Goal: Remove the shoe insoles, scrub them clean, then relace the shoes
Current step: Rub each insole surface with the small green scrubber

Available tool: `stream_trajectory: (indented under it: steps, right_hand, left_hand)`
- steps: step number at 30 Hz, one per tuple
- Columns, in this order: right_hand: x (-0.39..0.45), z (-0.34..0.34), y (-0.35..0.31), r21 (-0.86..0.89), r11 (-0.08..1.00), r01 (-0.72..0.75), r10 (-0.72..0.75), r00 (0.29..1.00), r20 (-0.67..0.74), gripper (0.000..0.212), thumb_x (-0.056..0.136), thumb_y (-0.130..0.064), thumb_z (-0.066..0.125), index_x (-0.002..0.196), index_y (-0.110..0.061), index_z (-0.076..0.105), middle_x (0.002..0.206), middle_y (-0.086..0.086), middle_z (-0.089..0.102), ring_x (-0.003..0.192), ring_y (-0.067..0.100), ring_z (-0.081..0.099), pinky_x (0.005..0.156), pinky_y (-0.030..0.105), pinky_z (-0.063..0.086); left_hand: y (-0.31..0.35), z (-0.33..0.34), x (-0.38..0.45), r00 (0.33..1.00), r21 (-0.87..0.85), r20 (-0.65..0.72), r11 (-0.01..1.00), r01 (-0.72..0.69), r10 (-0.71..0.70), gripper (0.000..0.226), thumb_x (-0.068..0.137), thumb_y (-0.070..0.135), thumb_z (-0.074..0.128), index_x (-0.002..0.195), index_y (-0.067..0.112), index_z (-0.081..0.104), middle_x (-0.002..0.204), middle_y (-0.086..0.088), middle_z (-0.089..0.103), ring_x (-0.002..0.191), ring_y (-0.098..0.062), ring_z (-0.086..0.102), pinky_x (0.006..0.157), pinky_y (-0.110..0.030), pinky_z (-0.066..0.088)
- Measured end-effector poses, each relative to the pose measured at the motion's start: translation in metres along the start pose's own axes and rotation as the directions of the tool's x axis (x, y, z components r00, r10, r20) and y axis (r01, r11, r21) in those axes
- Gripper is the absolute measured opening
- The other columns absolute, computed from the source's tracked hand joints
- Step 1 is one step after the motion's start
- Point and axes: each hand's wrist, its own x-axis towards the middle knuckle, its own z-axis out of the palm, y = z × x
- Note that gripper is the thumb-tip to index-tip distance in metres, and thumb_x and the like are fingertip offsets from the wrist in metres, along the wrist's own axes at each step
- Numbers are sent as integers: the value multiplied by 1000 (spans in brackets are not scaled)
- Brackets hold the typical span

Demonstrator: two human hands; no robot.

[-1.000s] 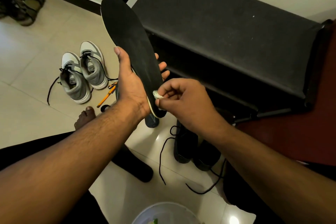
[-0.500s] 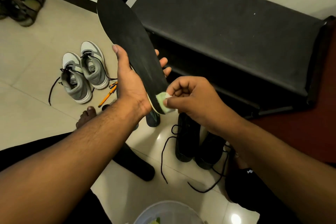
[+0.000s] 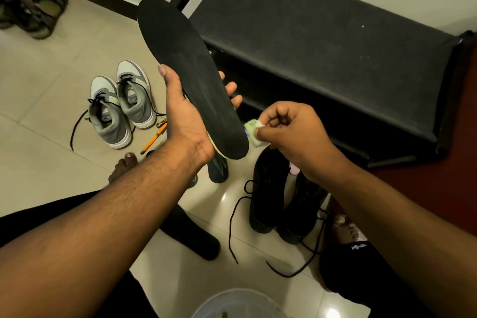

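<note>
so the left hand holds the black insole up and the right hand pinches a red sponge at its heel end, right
Not quite: the sponge is pale green, not red, as the head view shows. The left hand does hold the black insole up, and the right hand pinches the sponge at its heel end.

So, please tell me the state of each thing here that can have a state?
Insole: out of shoe, gripped by left hand.
Sponge: pinched by right hand, beside insole's heel.
Black shoes: on floor, laces loose.
Grey shoes: on floor, laced but untied.
Second insole: lying on floor.
</note>
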Motion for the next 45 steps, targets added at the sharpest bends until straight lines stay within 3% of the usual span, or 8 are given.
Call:
stream_trajectory:
  steps: [6, 12, 18, 21, 24, 30, 37, 45]
  right_hand:
    - [-9, 3, -7, 137, 990, 42, -67, 980, 187, 9, 79, 5, 72, 83, -1, 66, 74, 12, 64, 65, 17, 58, 57, 22, 49]
    - [4, -11, 2, -381, 922, 66, -92, 995, -51, 10, 79, -5, 71, 79, -15, 68, 74, -1, 66, 63, 9, 59, 62, 26, 56]
    - [-14, 9, -10, 70, 979, 191, -201, 960, 195, 10, 78, 2, 75, 82, -5, 69, 78, 16, 68, 67, 20, 62, 65, 33, 54]
    - [-8, 14, 3, -27, 983, 183, -178, 973, 146, 9, 78, -2, 76, 80, -7, 69, 75, 8, 69, 66, 15, 63, 67, 34, 57]
    - [-1, -4, 2, -291, 932, 215, -217, 976, 25, 6, 79, -3, 73, 80, -9, 69, 74, 0, 67, 63, 7, 59, 65, 27, 55]
    - [-10, 5, -7, 5, 959, 284, -281, 946, 160, 10, 78, -3, 77, 80, -9, 70, 74, 3, 68, 63, 10, 60, 64, 25, 54]
    - [4, -8, 9, -365, 897, 248, -270, 963, -10, 7, 80, -6, 72, 79, -11, 68, 74, -5, 64, 67, 6, 58, 62, 18, 51]
    - [-6, 15, 5, -2, 956, 292, -291, 952, 93, 13, 78, -3, 76, 78, -13, 69, 70, 0, 66, 60, 6, 56, 59, 19, 48]
  left_hand:
    - [-4, 3, -2, 999, 18, -23, 999, 41, -40, 88, 89, 79, 27, 118, 8, 68, 106, -7, 74, 96, -23, 72, 82, -38, 58]
    - [-2, 3, -1, 999, 52, -27, 998, 36, -35, 82, 90, 77, 30, 126, 12, 64, 118, -8, 71, 103, -25, 71, 84, -41, 59]
    - [-7, 5, -5, 996, 76, -3, 993, 87, -87, 84, 87, 81, 31, 110, 9, 69, 86, -8, 75, 89, -23, 72, 89, -47, 57]
    - [-11, 9, -6, 994, 88, 3, 991, 104, -105, 82, 88, 79, 30, 107, 9, 68, 84, -8, 76, 79, -21, 74, 87, -44, 57]
    - [-10, 6, -2, 995, 108, 8, 989, 98, -100, 82, 90, 78, 32, 120, 9, 65, 115, -10, 70, 105, -26, 69, 90, -45, 56]
    - [-16, 8, -8, 971, 67, 116, 977, 200, -207, 83, 85, 80, 38, 103, 3, 64, 82, -14, 70, 79, -30, 73, 69, -43, 59]
    - [-16, 5, -3, 992, 115, 75, 989, 93, -102, 82, 91, 76, 29, 114, 9, 69, 103, -10, 73, 99, -27, 72, 86, -43, 58]
    - [-21, 9, -13, 967, 40, 150, 979, 201, -205, 83, 88, 79, 36, 110, 4, 63, 89, -13, 66, 82, -28, 69, 77, -42, 61]
